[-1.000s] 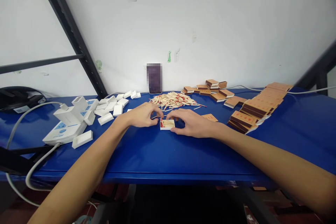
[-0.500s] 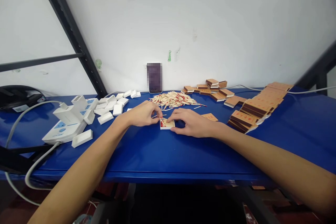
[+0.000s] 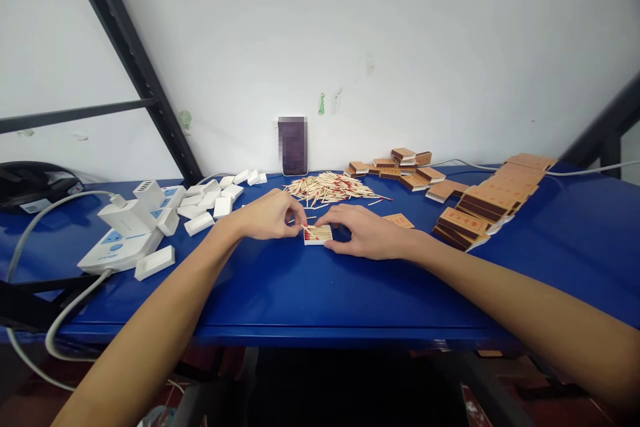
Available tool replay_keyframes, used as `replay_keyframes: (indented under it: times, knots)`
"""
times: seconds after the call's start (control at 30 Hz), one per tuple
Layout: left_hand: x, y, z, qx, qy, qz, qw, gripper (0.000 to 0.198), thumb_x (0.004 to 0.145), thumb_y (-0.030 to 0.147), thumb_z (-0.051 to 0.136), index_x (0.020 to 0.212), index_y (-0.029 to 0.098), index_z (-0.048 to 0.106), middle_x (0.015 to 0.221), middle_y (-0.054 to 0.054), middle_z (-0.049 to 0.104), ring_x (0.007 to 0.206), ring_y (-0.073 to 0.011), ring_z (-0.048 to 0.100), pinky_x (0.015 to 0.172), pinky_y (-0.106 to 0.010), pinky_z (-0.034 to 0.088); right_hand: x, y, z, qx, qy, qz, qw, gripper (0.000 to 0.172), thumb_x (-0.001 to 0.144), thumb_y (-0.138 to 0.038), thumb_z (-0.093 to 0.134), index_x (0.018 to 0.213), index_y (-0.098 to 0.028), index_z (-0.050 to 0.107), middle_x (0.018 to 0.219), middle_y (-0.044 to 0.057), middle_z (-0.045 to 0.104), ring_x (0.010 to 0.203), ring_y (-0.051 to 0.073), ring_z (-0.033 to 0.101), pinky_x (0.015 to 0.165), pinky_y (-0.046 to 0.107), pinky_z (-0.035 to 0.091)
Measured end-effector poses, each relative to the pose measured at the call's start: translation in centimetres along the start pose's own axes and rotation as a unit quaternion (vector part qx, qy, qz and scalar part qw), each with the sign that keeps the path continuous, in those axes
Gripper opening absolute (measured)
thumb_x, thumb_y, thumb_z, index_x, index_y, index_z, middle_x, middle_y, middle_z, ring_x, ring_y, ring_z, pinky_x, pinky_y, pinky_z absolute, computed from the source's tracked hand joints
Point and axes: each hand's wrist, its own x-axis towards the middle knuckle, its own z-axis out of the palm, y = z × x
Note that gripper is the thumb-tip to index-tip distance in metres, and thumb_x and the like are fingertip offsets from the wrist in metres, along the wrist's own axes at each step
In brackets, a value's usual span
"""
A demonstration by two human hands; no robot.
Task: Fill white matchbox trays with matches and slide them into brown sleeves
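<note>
A small white matchbox tray (image 3: 318,242) lies on the blue table in front of me, filled with red-tipped matchsticks. My left hand (image 3: 270,217) is at its left end, thumb and forefinger pinched on a matchstick (image 3: 307,229) that slants over the tray. My right hand (image 3: 365,235) grips the tray's right end, with the thumb at the near corner and the forefinger on the far side. Just beyond both hands spreads a heap of loose matchsticks (image 3: 333,188).
Several white trays (image 3: 209,200) lie to the left, near a power strip (image 3: 123,250) with plugs and cables. Brown matchbox sleeves (image 3: 493,197) are stacked at the right, with more matchboxes (image 3: 405,163) behind. A phone (image 3: 294,147) leans on the wall.
The view has shifted slightly. Over the tray, my right forefinger has drawn back to its far edge, and my left fingers have moved only slightly.
</note>
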Motion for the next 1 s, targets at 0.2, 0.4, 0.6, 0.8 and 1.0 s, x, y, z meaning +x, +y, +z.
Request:
replay_keyframes:
  times: [0.2,0.4,0.6,0.8,1.0]
  knots:
    - [-0.6,0.3,-0.9,-0.014,-0.004,-0.025,1.0,0.021,0.071,0.021,0.059,0.082,0.016,0.076,0.076,-0.002,0.073,0.066,-0.0127,0.058,0.062,-0.023,0.043,0.1,-0.1,0.0,-0.008,0.001,-0.001,1.0,0.03,0.083,-0.029,0.062,0.112,-0.02,0.065,0.101,0.007,0.068,0.091,0.021,0.061,0.082,0.035,0.046]
    - [-1.0,0.6,-1.7,-0.035,0.013,-0.046,0.998,0.019,0.072,0.023,0.061,0.082,0.016,0.076,0.079,-0.003,0.073,0.066,-0.0128,0.056,0.061,-0.024,0.042,0.1,-0.4,0.0,-0.008,-0.001,0.003,1.0,0.029,0.084,-0.028,0.062,0.112,-0.02,0.064,0.105,0.008,0.068,0.095,0.022,0.061,0.084,0.036,0.045]
    - [-0.2,0.4,0.0,-0.05,0.009,-0.003,0.999,0.019,0.075,0.021,0.06,0.083,0.016,0.076,0.078,-0.002,0.073,0.066,-0.0117,0.057,0.063,-0.024,0.043,0.1,-0.2,0.0,0.0,0.003,0.003,1.0,0.017,0.083,-0.029,0.063,0.097,-0.019,0.064,0.093,0.006,0.067,0.084,0.019,0.06,0.077,0.031,0.044]
    - [0.5,0.8,1.7,-0.053,0.023,0.025,0.998,0.017,0.079,0.023,0.06,0.083,0.014,0.074,0.077,-0.003,0.071,0.066,-0.0115,0.057,0.061,-0.023,0.042,0.1,0.3,0.1,0.013,0.008,0.014,1.0,0.016,0.08,-0.031,0.064,0.086,-0.019,0.056,0.081,0.002,0.062,0.072,0.016,0.054,0.065,0.027,0.039]
    - [0.7,0.6,1.9,-0.042,0.039,0.047,0.997,0.019,0.085,0.024,0.057,0.086,0.016,0.074,0.082,-0.003,0.07,0.069,-0.0123,0.058,0.064,-0.024,0.042,0.0,-0.1,-0.2,0.02,0.005,0.014,1.0,0.02,0.084,-0.036,0.062,0.093,-0.02,0.054,0.084,0.002,0.061,0.072,0.016,0.053,0.064,0.027,0.039]
